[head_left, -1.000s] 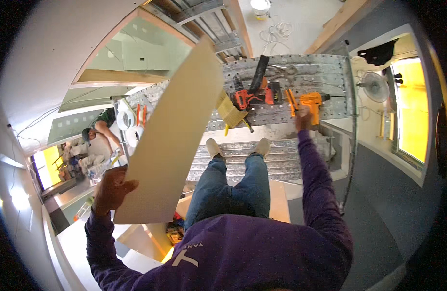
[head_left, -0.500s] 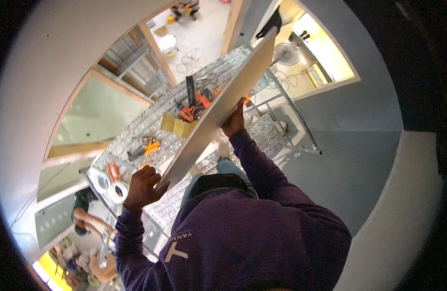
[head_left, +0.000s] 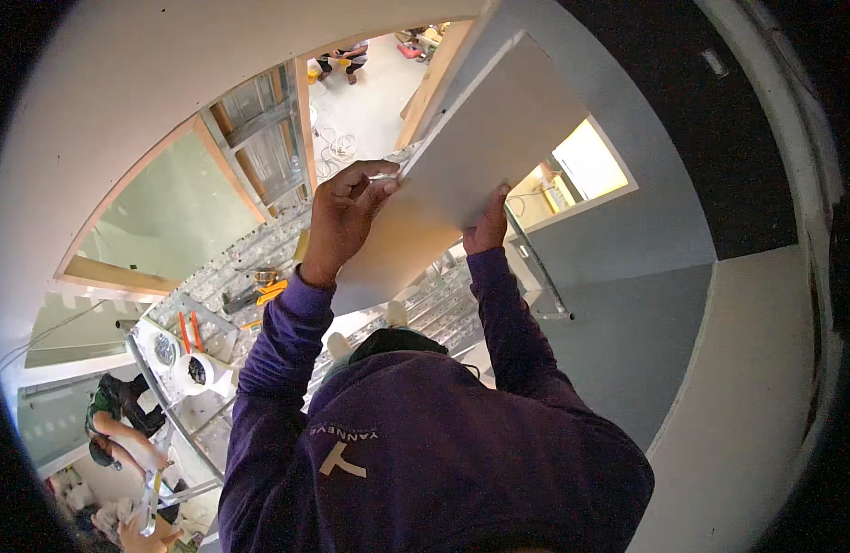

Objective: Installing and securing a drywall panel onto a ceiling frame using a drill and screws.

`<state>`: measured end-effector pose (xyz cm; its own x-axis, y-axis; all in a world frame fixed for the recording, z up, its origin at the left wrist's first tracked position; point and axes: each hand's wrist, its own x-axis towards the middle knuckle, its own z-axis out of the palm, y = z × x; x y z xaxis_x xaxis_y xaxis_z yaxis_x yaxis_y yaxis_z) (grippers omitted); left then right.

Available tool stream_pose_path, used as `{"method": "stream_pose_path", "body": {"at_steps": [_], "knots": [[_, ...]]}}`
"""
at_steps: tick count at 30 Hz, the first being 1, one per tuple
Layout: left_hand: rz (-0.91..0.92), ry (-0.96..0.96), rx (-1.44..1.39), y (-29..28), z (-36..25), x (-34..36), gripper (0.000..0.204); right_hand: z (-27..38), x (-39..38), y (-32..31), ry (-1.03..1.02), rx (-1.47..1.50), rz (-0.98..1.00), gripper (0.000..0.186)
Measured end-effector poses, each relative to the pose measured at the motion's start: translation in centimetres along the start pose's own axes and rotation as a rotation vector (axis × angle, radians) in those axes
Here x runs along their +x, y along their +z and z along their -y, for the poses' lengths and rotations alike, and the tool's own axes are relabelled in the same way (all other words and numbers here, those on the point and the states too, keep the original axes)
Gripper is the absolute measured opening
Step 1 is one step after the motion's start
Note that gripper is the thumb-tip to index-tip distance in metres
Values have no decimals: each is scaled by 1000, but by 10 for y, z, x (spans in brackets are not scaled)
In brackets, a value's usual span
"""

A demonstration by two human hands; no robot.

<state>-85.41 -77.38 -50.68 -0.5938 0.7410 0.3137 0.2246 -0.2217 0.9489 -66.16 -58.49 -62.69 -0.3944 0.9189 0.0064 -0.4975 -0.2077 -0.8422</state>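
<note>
A long, pale flat board (head_left: 489,120), like a strip of plasterboard, is held up in front of me, its broad face toward me and its far end slanting up to the right. My left hand (head_left: 342,221) is at the board's left long edge, thumb and fingertips pinched there. A small white bit shows between those fingertips; whether it is loose or part of the edge, I cannot tell. On the opposite edge, my right hand (head_left: 487,224) grips with the thumb on the face and the fingers hidden behind. The board covers part of the platform below.
I stand on a perforated metal scaffold platform (head_left: 259,241). Orange-handled pliers (head_left: 192,332), a white roll (head_left: 202,371) and a yellow tool (head_left: 271,291) lie on its left. One person (head_left: 121,419) works below left, another (head_left: 347,60) beyond the doorway. A grey-blue wall (head_left: 628,313) stands right.
The board has turned from nearly edge-on to show its broad face. My left hand has moved from its lower end up along the left edge. My right hand has shifted slightly right.
</note>
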Motion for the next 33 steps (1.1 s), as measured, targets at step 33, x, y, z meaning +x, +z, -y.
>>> {"method": "stream_pose_path", "body": {"at_steps": [33], "knots": [[52, 275, -131, -26, -86, -11, 11, 67, -46, 50, -242, -141, -215, 57]]}}
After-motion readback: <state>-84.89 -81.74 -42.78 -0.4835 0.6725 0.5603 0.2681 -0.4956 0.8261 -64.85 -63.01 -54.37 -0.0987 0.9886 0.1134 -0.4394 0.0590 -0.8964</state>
